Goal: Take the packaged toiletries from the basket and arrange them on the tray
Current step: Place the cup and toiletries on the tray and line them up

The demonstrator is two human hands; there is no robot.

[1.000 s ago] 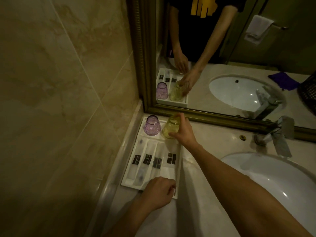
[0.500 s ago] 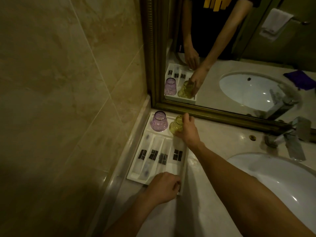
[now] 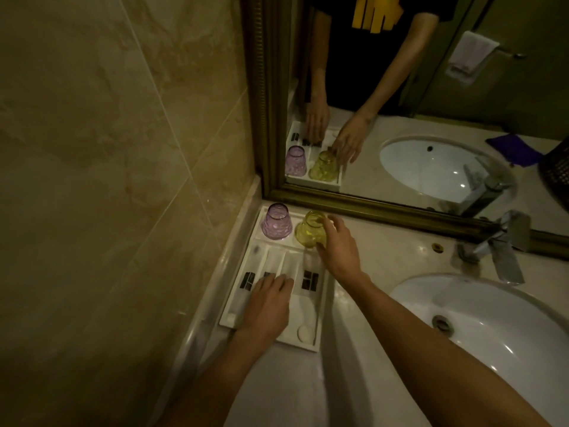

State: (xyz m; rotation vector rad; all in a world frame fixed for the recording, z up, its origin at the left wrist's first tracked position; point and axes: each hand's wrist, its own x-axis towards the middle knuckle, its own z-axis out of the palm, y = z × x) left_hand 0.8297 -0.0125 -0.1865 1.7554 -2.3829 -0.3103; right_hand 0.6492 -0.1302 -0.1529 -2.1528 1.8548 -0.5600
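Observation:
A white compartment tray (image 3: 288,338) lies on the counter against the left wall. Several long white toiletry packets with black labels (image 3: 309,280) rest side by side in its slots. My left hand (image 3: 267,305) lies flat on the middle packets, fingers extended. At the tray's far end a purple glass (image 3: 276,222) and a yellow glass (image 3: 308,232) stand upside down. My right hand (image 3: 339,248) is beside the yellow glass with fingers spread, thumb near its rim, gripping nothing.
A white sink (image 3: 480,328) and chrome faucet (image 3: 500,241) fill the right side. The gold-framed mirror (image 3: 400,208) runs along the back of the counter. It reflects a dark basket (image 3: 557,171) and a purple cloth (image 3: 512,147) at the far right.
My left hand moved from the tray's near edge up onto the packets. My right hand opened and let go of the yellow glass, which now stands on the tray.

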